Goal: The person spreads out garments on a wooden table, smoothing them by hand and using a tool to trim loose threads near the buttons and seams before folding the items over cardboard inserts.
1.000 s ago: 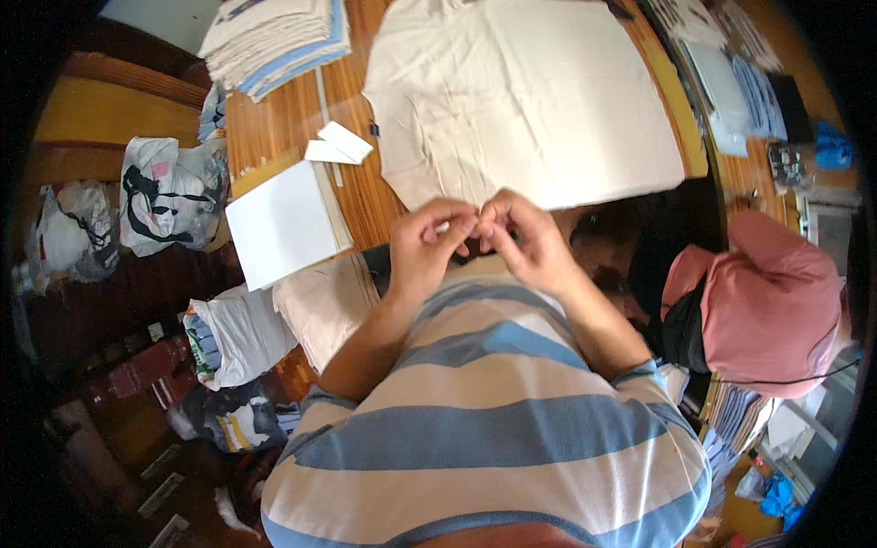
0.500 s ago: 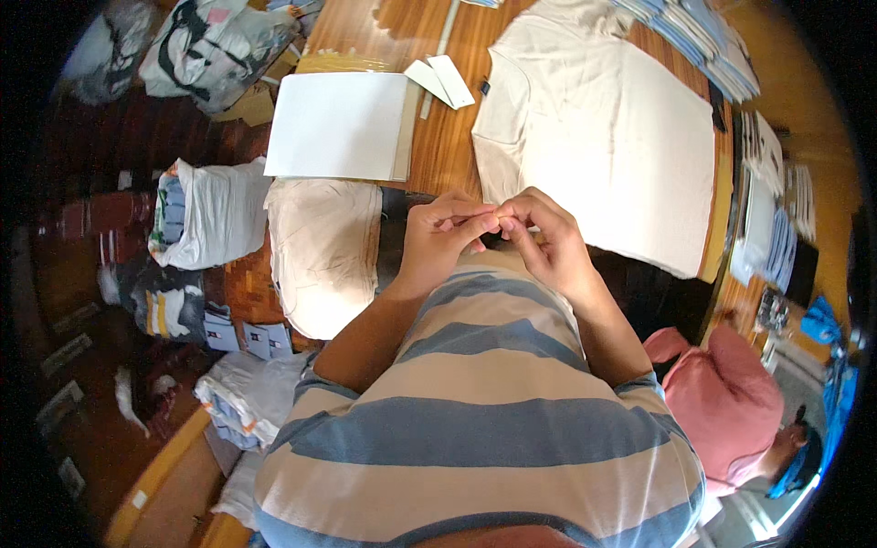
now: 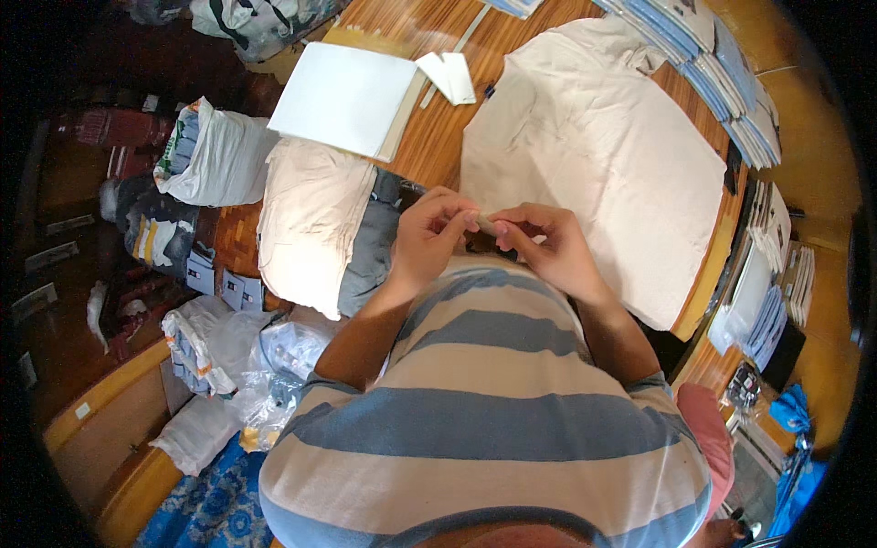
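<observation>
Pinching a small pale item [image 3: 486,223] between two sets of fingertips, just off the near left edge of the cream garment [image 3: 603,173], on the wearer's side of it. With left hand [image 3: 426,239], pressing thumb and forefinger on one end; with right hand [image 3: 557,247], pressing thumb and forefinger on the other. Curling the remaining fingers loosely, not spreading them. Cannot tell exactly what the item is: too small, partly covered by fingertips. Cannot tell height relative to the cream garment either.

Judging the step: working the item by fingertip, two-handed, apart from anything lying around the cream garment. Judging what a next move calls for: a steady light pinch at both ends, fine control, no release on one side without a sure grip on the other.

For surroundings, see wooden table [image 3: 437,151] under the cream garment. Left of it, note two white cards [image 3: 446,79], then a white sheet stack [image 3: 343,99]. Nearer the wearer and left of it, note a cream cloth pile [image 3: 311,224], with grey cloth [image 3: 370,251] alongside. Past its far right side, note folded blue-and-white stacks [image 3: 708,68]. Well left of it, note a stuffed white bag [image 3: 224,157].
</observation>
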Motion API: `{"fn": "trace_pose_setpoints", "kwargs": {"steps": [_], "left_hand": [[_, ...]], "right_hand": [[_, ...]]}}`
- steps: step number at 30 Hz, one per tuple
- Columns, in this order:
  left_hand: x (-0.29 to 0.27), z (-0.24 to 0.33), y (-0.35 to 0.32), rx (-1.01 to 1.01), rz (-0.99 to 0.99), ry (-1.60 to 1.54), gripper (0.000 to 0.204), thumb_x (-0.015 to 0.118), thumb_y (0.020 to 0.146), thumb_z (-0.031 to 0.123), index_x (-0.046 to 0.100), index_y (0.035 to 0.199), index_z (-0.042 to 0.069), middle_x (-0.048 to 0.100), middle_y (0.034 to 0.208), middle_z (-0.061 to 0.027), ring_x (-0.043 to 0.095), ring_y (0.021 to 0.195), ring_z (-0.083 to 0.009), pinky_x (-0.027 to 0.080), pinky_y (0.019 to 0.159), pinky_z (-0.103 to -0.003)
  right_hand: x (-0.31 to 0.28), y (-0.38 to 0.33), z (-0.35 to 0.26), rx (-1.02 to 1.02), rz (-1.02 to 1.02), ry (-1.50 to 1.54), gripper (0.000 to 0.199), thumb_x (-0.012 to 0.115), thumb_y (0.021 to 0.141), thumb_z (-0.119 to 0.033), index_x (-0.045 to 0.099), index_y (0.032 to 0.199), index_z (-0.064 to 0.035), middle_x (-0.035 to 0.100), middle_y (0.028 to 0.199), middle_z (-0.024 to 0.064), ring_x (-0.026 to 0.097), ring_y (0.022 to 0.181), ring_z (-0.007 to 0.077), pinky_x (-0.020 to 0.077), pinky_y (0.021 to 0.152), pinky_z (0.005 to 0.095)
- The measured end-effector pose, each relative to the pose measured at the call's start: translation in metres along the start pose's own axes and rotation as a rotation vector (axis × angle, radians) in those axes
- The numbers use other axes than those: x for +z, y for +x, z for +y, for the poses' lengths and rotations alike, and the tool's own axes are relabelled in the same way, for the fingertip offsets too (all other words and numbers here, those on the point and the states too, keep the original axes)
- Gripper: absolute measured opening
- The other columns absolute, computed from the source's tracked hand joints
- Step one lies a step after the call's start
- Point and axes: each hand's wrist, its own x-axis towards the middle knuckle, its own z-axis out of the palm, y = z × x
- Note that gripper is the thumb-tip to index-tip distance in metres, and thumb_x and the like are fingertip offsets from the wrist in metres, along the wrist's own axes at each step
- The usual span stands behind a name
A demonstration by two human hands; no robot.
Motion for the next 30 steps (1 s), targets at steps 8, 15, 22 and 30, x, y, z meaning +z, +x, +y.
{"fn": "trace_pose_setpoints", "kwargs": {"steps": [8,15,22,30], "left_hand": [[0.084,-0.004,0.000,-0.285,-0.196,-0.338,0.012,0.064,0.102,0.005,0.073,0.100,-0.003,0.069,0.088,-0.0069,0.068,0.080,-0.0143,0.055,0.061,-0.026],[0.165,0.014,-0.003,-0.250,-0.103,-0.179,0.017,0.071,0.100,0.007,0.077,0.113,-0.002,0.076,0.101,-0.0087,0.072,0.087,-0.0129,0.061,0.065,-0.024],[0.213,0.009,-0.016,-0.376,-0.052,-0.287,0.024,0.067,0.104,0.014,0.074,0.122,0.000,0.075,0.105,-0.0088,0.072,0.089,-0.0142,0.063,0.070,-0.027],[0.202,0.001,-0.024,-0.592,-0.180,-0.569,0.028,0.068,0.104,0.021,0.074,0.123,0.002,0.074,0.106,-0.0074,0.069,0.083,-0.0120,0.061,0.069,-0.027]], "right_hand": [[-0.074,-0.029,0.066,-0.058,-0.009,0.384,0.014,0.076,0.097,-0.011,0.075,0.107,-0.0013,0.074,0.094,0.0045,0.069,0.086,0.0098,0.0569,0.071,0.0242],[-0.122,-0.061,0.099,-0.147,0.047,0.481,0.011,0.079,0.093,-0.007,0.075,0.102,-0.0020,0.074,0.097,0.0067,0.070,0.089,0.0121,0.0591,0.073,0.0260],[-0.134,-0.081,0.121,-0.258,0.262,0.455,0.013,0.082,0.089,-0.004,0.075,0.099,-0.0018,0.068,0.101,0.0044,0.067,0.091,0.0117,0.0551,0.078,0.0262],[-0.137,-0.086,0.122,-0.104,0.106,0.596,0.014,0.080,0.092,-0.006,0.068,0.098,-0.0016,0.067,0.097,0.0025,0.066,0.093,0.0095,0.0547,0.075,0.0245]]}}
